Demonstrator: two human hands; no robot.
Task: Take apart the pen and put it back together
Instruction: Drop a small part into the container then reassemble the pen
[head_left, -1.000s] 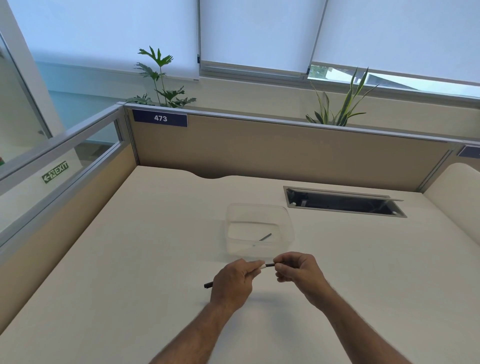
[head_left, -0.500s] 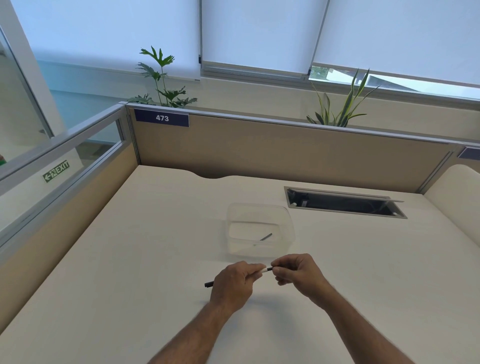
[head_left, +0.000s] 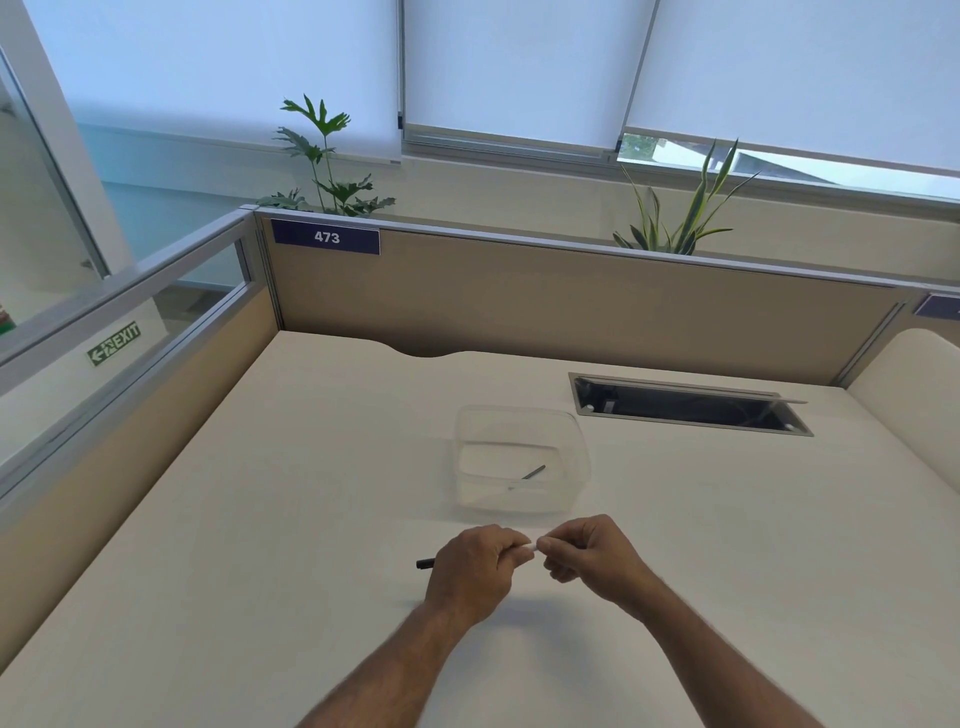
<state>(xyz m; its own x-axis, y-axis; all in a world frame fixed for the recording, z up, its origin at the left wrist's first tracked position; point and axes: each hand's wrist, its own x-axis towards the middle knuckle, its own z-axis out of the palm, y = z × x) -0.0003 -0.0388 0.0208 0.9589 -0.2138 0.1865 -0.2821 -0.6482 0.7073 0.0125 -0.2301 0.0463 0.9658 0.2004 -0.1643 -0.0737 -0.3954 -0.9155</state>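
My left hand (head_left: 475, 569) is closed around a pen (head_left: 426, 563) held level just above the desk. Its black end sticks out to the left of my fist, and a pale stretch of the barrel shows between my hands. My right hand (head_left: 589, 553) pinches the pen's right end with its fingertips, and the two hands almost touch. The tip under my right fingers is hidden. A thin dark pen part (head_left: 532, 473) lies inside the clear plastic container (head_left: 470, 499) just beyond my hands.
The cream desk (head_left: 260, 519) is walled by tan partitions (head_left: 571, 306) at the back and left. An open cable slot (head_left: 685, 408) sits at the back right. Plants stand behind the partition.
My right hand has slid left along the pen toward my left hand. The dark section that showed between the hands is covered now, and only a short pale bit remains visible.
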